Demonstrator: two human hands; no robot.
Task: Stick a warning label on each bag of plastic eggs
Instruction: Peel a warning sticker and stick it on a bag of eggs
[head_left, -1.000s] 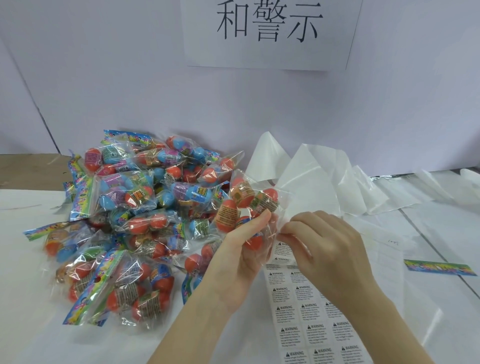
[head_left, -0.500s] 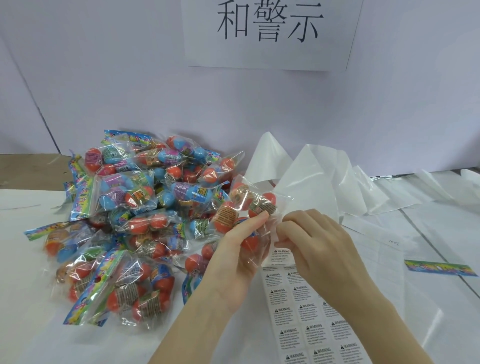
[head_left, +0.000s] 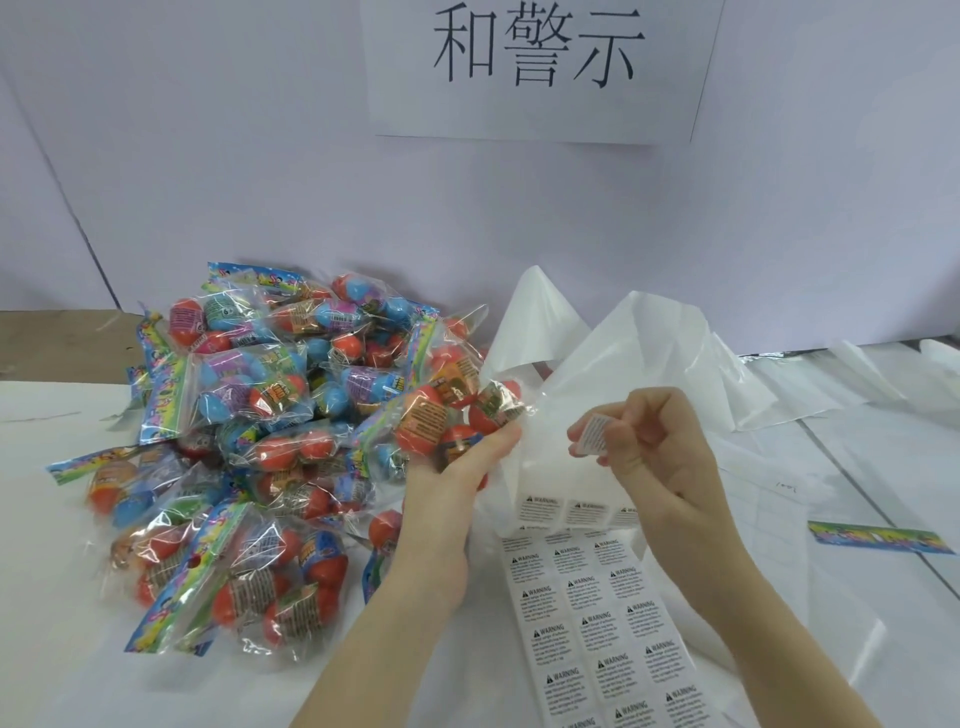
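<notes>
A: Since the previous frame my right hand (head_left: 649, 457) has come up off the label sheet (head_left: 597, 623) with one warning label (head_left: 592, 435) pinched at its fingertips, peeled free and held in the air

B: And the left?

A: My left hand (head_left: 457, 467) grips a bag of plastic eggs (head_left: 457, 415), fingers curled under it, raised just beside the label but not touching it. Behind and to the left lies the pile of bags (head_left: 249, 441) on the table (head_left: 41, 519)

B: What worries you?

A: I judge the label could fold onto itself or stick to my fingertip, since it is small and held by one edge. Crinkly film over round eggs gives a poor flat patch, so it may land creased or half lifted. My hold on the bag looks light too; pressing hard could push it out of my palm

B: Anything you cannot make out?

A: Which bags in the pile already carry labels, I cannot tell. Label print is too small to read beyond "WARNING". My wrist hides part of the sheet, and its lower end is cut off by the frame
</notes>
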